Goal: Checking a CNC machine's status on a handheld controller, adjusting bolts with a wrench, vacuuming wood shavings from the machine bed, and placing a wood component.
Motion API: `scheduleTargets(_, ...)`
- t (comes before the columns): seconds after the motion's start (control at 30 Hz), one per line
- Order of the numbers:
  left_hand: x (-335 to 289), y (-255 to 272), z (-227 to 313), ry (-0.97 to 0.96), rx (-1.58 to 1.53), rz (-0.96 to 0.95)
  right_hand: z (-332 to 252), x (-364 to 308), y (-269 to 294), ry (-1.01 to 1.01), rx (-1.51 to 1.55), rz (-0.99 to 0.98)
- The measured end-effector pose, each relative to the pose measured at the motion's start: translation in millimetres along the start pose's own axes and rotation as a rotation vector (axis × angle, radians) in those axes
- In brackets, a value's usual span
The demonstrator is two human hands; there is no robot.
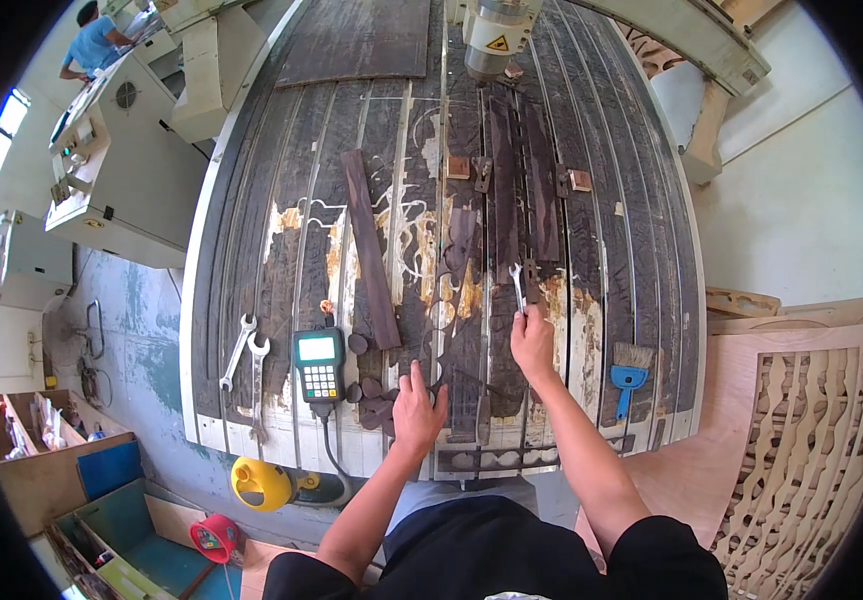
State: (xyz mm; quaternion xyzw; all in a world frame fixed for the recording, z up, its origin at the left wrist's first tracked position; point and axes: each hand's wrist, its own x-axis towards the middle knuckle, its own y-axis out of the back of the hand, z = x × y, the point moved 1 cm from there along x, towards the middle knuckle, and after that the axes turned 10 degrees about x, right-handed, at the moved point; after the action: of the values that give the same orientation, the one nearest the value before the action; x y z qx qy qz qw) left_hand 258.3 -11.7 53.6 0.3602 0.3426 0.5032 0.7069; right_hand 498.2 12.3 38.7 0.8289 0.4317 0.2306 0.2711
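Observation:
My right hand is closed around a silver wrench, whose open jaw points away from me beside the dark wood strips. The jaw lies near a small dark metal clamp piece at the strips' near end. To its left, my left hand has its fingers apart and appears to hold nothing. Next to that hand lie several dark, rounded wood offcuts. Whether its fingertips touch the slotted machine bed I cannot tell. A longer dark wood board lies slanted on the bed.
A handheld keypad controller with a cable and two wrenches lie at left; a blue brush lies at right. The machine spindle hangs over the far side. A yellow container stands below the near edge. Another person is far left.

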Motion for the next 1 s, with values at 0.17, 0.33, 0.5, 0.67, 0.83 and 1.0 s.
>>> scheduleTargets(0.17,0,-3,-6,-0.017,0.092,-0.086,5,-18,10,-0.078,-0.001,-0.031)
scheduleTargets(0.33,2,-3,2,0.015,0.126,-0.115,10,-28,16,-0.12,0.009,-0.031)
scheduleTargets(0.5,-2,-4,4,0.007,0.064,-0.05,10,-34,22,-0.13,0.02,0.003)
scheduleTargets(0.67,3,-17,-6,0.025,0.045,-0.048,23,-44,25,-0.076,-0.001,0.023)
scheduleTargets(0.83,26,-26,-25,0.414,-0.943,-0.25,25,-63,23,-0.146,-0.017,-0.038)
scheduleTargets(1.0,54,-22,-47,0.28,-0.741,-0.219,25,-77,7,-0.181,-0.036,-0.173)
